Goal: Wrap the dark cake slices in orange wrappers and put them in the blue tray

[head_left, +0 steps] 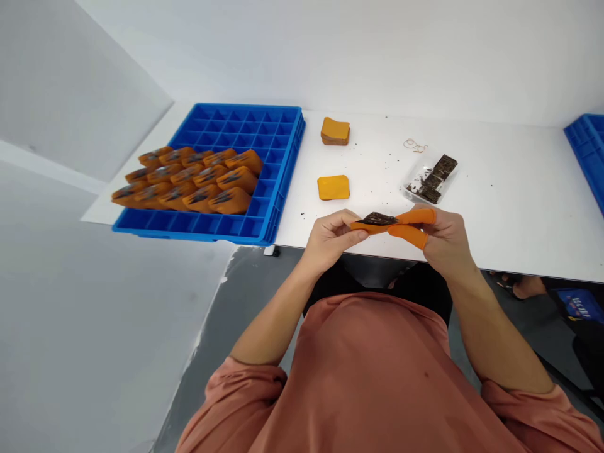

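Two hands meet at the centre of the frame, over the near edge of the white table [495, 207]; the left hand [330, 236] pinches the left end of an orange pouch [365, 226] between thumb and fingers; the right hand [443, 242], wearing orange finger cots [415, 217], pinches the right end; a dark slab [377, 218] lies on the pouch, and whether it is partly inside cannot be told. At the left, a blue tray [278, 163] of small compartments holds filled pouches [207, 179] in three rows at its nearer left part. Right of centre, a clear packet [418, 189] holds dark pieces [436, 173]; a stack of pouches [335, 131] and a single pouch [333, 187] lie between tray and packet; a second blue tray [587, 145] shows at the right edge.
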`<state>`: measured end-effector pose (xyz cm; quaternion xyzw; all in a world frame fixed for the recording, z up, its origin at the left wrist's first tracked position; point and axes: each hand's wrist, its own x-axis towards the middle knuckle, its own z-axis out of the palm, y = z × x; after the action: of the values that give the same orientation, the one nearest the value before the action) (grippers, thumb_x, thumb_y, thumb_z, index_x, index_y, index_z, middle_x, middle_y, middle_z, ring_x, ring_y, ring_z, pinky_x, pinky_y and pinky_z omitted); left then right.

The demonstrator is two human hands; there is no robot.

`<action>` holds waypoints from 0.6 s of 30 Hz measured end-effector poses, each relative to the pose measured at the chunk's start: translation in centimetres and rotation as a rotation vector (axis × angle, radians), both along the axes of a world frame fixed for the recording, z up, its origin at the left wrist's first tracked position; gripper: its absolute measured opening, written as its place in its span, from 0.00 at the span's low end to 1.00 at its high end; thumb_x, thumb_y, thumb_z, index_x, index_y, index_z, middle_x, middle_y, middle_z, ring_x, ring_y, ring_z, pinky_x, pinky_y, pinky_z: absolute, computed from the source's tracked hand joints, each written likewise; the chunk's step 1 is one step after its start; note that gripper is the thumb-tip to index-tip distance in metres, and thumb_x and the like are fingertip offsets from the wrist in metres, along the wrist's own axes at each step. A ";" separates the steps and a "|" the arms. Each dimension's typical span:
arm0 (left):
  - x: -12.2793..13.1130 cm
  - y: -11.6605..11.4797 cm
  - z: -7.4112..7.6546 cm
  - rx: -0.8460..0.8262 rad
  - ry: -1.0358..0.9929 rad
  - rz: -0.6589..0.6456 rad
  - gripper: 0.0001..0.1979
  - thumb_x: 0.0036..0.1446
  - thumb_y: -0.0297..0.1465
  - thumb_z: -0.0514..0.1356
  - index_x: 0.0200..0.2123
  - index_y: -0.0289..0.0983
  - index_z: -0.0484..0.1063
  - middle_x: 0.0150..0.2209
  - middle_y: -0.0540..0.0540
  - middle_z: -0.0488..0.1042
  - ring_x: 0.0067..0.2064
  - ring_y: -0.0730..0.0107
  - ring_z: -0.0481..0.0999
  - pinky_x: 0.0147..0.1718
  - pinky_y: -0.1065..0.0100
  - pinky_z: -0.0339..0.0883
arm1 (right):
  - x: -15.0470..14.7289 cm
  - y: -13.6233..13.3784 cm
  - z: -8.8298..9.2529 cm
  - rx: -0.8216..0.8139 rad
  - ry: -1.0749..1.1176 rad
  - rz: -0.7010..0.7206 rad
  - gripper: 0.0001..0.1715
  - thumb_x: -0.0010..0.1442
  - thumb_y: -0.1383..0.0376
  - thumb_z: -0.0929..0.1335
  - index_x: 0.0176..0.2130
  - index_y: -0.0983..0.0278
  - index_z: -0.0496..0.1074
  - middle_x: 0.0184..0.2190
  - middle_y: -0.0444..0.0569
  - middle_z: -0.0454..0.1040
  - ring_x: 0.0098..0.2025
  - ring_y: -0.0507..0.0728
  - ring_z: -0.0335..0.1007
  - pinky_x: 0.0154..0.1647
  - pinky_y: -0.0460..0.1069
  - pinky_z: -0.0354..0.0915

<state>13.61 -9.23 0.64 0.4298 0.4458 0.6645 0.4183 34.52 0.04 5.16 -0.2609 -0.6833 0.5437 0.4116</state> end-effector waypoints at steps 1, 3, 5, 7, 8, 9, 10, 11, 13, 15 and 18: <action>-0.1 0.0 0.0 0.014 0.000 0.028 0.18 0.49 0.44 0.83 0.35 0.40 0.85 0.34 0.49 0.81 0.36 0.68 0.79 0.38 0.67 0.73 | 0.0 0.0 -0.1 0.033 0.002 -0.020 0.05 0.56 0.61 0.84 0.35 0.52 0.89 0.30 0.43 0.79 0.32 0.54 0.69 0.32 0.52 0.62; -0.3 -0.1 0.1 0.050 0.019 0.089 0.16 0.50 0.43 0.82 0.36 0.41 0.86 0.35 0.49 0.81 0.37 0.69 0.79 0.38 0.68 0.73 | 0.1 0.0 -0.2 0.080 0.004 -0.046 0.04 0.57 0.61 0.83 0.36 0.52 0.89 0.29 0.42 0.78 0.31 0.54 0.67 0.31 0.52 0.61; -0.5 -0.3 0.1 0.081 0.078 0.129 0.12 0.55 0.40 0.80 0.35 0.42 0.86 0.35 0.48 0.81 0.38 0.70 0.79 0.39 0.68 0.73 | 0.1 0.0 -0.3 0.103 -0.003 -0.052 0.04 0.59 0.61 0.82 0.37 0.52 0.89 0.29 0.42 0.78 0.30 0.54 0.66 0.31 0.52 0.60; -0.6 -0.4 0.1 0.111 0.157 0.157 0.09 0.57 0.38 0.79 0.34 0.42 0.86 0.36 0.47 0.81 0.38 0.70 0.79 0.39 0.67 0.73 | 0.1 -0.1 -0.4 0.119 -0.010 -0.054 0.04 0.60 0.62 0.81 0.37 0.52 0.89 0.29 0.42 0.78 0.31 0.54 0.66 0.31 0.52 0.61; -0.7 -0.4 0.2 0.126 0.197 0.175 0.08 0.58 0.38 0.79 0.34 0.42 0.86 0.36 0.47 0.81 0.38 0.69 0.79 0.38 0.67 0.72 | 0.1 -0.1 -0.4 0.126 -0.014 -0.061 0.04 0.60 0.63 0.81 0.37 0.52 0.89 0.30 0.42 0.78 0.31 0.54 0.66 0.32 0.53 0.61; -0.7 -0.5 0.2 0.139 0.234 0.196 0.08 0.58 0.38 0.78 0.33 0.43 0.86 0.36 0.47 0.81 0.38 0.69 0.79 0.38 0.66 0.72 | 0.1 -0.2 -0.4 0.135 -0.015 -0.072 0.05 0.60 0.63 0.81 0.38 0.52 0.89 0.29 0.42 0.78 0.31 0.55 0.66 0.32 0.53 0.61; -0.7 -0.4 0.2 0.152 0.265 0.215 0.07 0.58 0.38 0.78 0.33 0.43 0.86 0.36 0.47 0.81 0.37 0.68 0.79 0.37 0.66 0.72 | 0.1 -0.2 -0.3 0.144 -0.018 -0.085 0.05 0.59 0.64 0.81 0.37 0.52 0.89 0.29 0.42 0.77 0.31 0.55 0.66 0.32 0.53 0.61; -0.7 -0.4 0.3 0.162 0.290 0.228 0.07 0.58 0.38 0.78 0.33 0.43 0.86 0.36 0.47 0.81 0.37 0.68 0.78 0.37 0.65 0.72 | 0.1 -0.3 -0.3 0.151 -0.024 -0.095 0.05 0.59 0.64 0.81 0.37 0.52 0.89 0.29 0.43 0.76 0.31 0.55 0.66 0.32 0.53 0.61; -0.7 -0.4 0.4 0.178 0.320 0.235 0.07 0.59 0.38 0.77 0.33 0.44 0.86 0.35 0.47 0.81 0.37 0.67 0.78 0.36 0.65 0.72 | 0.0 -0.4 -0.1 0.157 -0.042 -0.100 0.05 0.59 0.63 0.80 0.37 0.52 0.89 0.28 0.43 0.76 0.31 0.55 0.65 0.31 0.53 0.60; -0.7 -0.3 0.5 0.191 0.331 0.231 0.07 0.59 0.39 0.77 0.33 0.44 0.86 0.35 0.47 0.81 0.36 0.67 0.78 0.36 0.65 0.72 | 0.0 -0.5 -0.1 0.164 -0.054 -0.105 0.04 0.59 0.63 0.80 0.36 0.52 0.89 0.28 0.43 0.76 0.30 0.55 0.64 0.31 0.53 0.60; -0.7 -0.4 0.6 0.229 0.341 0.238 0.07 0.60 0.38 0.77 0.34 0.44 0.85 0.35 0.48 0.81 0.36 0.69 0.78 0.36 0.65 0.71 | 0.0 -0.6 0.0 0.160 -0.040 -0.135 0.03 0.58 0.61 0.80 0.36 0.52 0.88 0.29 0.44 0.76 0.31 0.56 0.66 0.32 0.53 0.61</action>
<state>12.90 -9.60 1.25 0.5250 0.4790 0.6732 0.2042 34.47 -0.53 5.12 -0.2835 -0.7135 0.4530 0.4531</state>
